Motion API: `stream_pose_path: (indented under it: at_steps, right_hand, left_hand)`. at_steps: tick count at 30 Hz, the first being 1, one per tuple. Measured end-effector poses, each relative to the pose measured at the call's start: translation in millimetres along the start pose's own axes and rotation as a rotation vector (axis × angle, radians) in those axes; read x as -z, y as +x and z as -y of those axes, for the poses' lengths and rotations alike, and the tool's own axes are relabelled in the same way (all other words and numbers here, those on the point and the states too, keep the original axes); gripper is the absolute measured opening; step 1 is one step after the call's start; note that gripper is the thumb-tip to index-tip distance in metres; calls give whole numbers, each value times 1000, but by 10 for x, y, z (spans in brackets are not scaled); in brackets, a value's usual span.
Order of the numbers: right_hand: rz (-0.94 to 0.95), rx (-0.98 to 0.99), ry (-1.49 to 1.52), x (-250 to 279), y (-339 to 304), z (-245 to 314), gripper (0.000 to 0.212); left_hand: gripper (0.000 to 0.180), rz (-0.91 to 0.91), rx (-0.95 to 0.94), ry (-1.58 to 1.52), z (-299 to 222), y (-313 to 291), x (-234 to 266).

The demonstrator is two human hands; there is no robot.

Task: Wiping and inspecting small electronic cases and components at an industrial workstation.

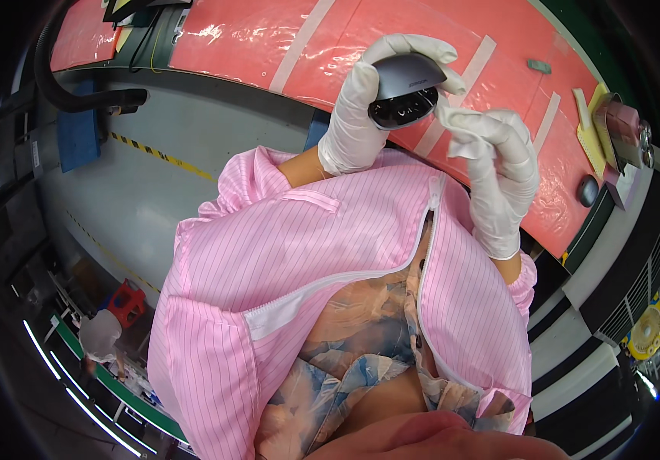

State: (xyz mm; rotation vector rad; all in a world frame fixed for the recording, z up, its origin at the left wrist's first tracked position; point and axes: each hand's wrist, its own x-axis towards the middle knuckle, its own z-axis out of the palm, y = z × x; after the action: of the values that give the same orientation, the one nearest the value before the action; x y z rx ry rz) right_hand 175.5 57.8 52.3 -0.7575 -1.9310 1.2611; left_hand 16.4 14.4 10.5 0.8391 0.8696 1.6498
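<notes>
My left hand (349,126), in a white glove, grips a grey earbud charging case (409,75) above the near edge of the workbench. Its lid stands open and the glossy black inside (405,109) faces me; whether earbuds sit in it I cannot make out. Close by on the right, my right hand (508,172), also gloved in white, pinches a crumpled white wipe (468,144). The tip of the wipe is right beside the case's right edge; whether they touch is unclear.
Red sheeting (230,46) with pale tape strips covers the bench. To the right lie a dark rounded case (587,190), yellow pads (592,134) and a pinkish holder (623,123). A small green block (539,67) lies farther back. A black hose (77,98) hangs at left.
</notes>
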Motion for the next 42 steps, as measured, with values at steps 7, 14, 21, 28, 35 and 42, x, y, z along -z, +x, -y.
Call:
stream_pose_path:
  at_steps: [7,14,21,28,35,42]
  right_hand:
    - [306,42,20,-86,169,96,18]
    - [109,414,-301,-109,300,-14,27]
    - [116,241,-373,167,56,-311,29]
    - [-77,348,-498,355,271,-367,31]
    - [248,353,-1011,79,447,-183,27]
    - [11,10,-818,446,165,-598,23]
  left_hand:
    - [69,-129,-92,24,51,-14,-90]
    - [72,-325,274,-265,-57,2,-123]
    - [71,-352,398,-290,-77,10,-44]
    - [71,-213,575,-467,-85,62,-57]
    - [65,-237,562,-220,-39,73,-34]
    - [77,-230,697,-813,-90,140,60]
